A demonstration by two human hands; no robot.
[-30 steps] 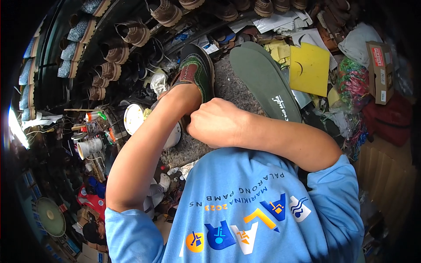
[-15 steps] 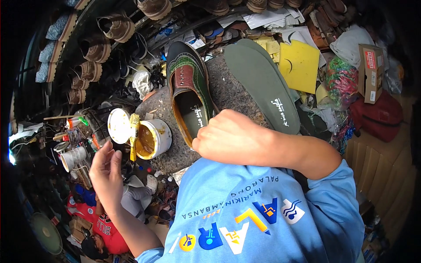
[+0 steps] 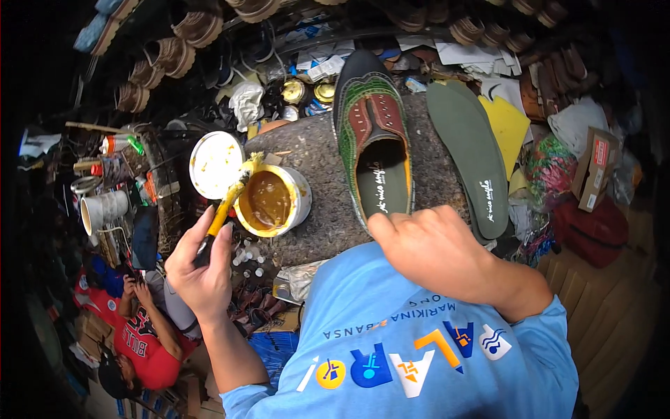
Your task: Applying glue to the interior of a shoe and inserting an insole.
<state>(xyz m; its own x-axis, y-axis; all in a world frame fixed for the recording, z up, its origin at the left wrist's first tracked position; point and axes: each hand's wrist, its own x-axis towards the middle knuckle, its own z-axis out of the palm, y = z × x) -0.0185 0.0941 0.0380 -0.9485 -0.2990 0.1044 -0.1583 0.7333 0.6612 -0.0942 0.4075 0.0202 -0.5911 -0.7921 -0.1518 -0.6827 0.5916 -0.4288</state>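
Note:
My left hand (image 3: 200, 269) is closed in a pinch on the yellow and black handle of a brush (image 3: 227, 207). Its glue-coated bristles point away from me, at the rim of a white tub (image 3: 301, 199) of yellow-brown glue. A smeared white lid (image 3: 208, 162) adjoins the tub. My right hand (image 3: 436, 246) is curled round the heel of a black, green and brown leather shoe (image 3: 374, 103), whose toe points away. A grey-green insole with white script shows inside the shoe. To the right lie loose grey-green insoles (image 3: 469, 150), overlapping.
The shoe and tub stand on a rough stone-like block (image 3: 314, 146). Rows of brown shoes (image 3: 197, 26) line racks at the back. Yellow sheets (image 3: 507, 129) and a cardboard box (image 3: 595, 167) are at right. A person in red (image 3: 148, 342) sits at lower left.
My left hand has closed on the brush, which was leaning at the tub, and tilts it. My right hand stays at the shoe's heel. The whole view has shifted.

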